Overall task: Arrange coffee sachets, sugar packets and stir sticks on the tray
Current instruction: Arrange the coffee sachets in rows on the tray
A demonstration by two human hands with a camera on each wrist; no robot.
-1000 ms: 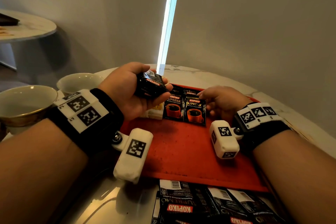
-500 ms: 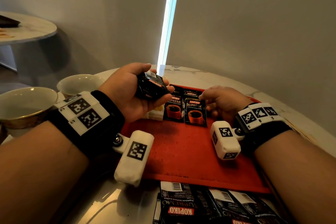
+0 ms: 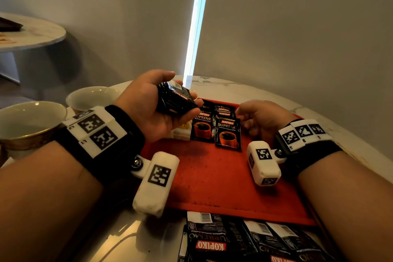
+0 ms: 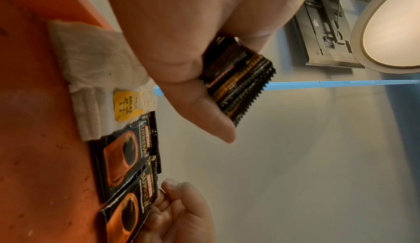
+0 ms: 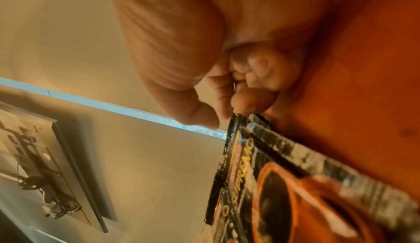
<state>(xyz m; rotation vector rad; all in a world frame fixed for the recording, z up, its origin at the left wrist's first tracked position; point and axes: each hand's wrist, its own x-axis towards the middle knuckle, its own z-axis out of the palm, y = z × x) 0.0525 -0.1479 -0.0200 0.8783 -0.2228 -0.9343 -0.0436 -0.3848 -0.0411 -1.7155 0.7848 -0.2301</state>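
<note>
A red tray (image 3: 212,178) lies on the marble table. At its far edge sit white sugar packets (image 3: 180,133) (image 4: 95,70) and coffee sachets side by side (image 3: 203,127) (image 3: 227,135) (image 4: 120,157), with more sachets tucked behind them. My left hand (image 3: 182,91) hovers above the tray's far left corner and grips a stack of black coffee sachets (image 3: 174,100) (image 4: 240,81). My right hand (image 3: 241,112) (image 5: 227,113) rests at the right of the row, thumb and curled fingertips meeting on the top edge of the right sachet (image 5: 284,184). No stir sticks show.
Two cups (image 3: 32,121) (image 3: 91,97) stand left of the tray. A strip of joined coffee sachets (image 3: 234,238) lies at the table's near edge. The wall rises close behind the table, and a round side table (image 3: 32,32) stands far left.
Both hands stay almost where they were. The right sachet on the tray has shifted slightly toward me, and the left hand's stack has tipped a little.
</note>
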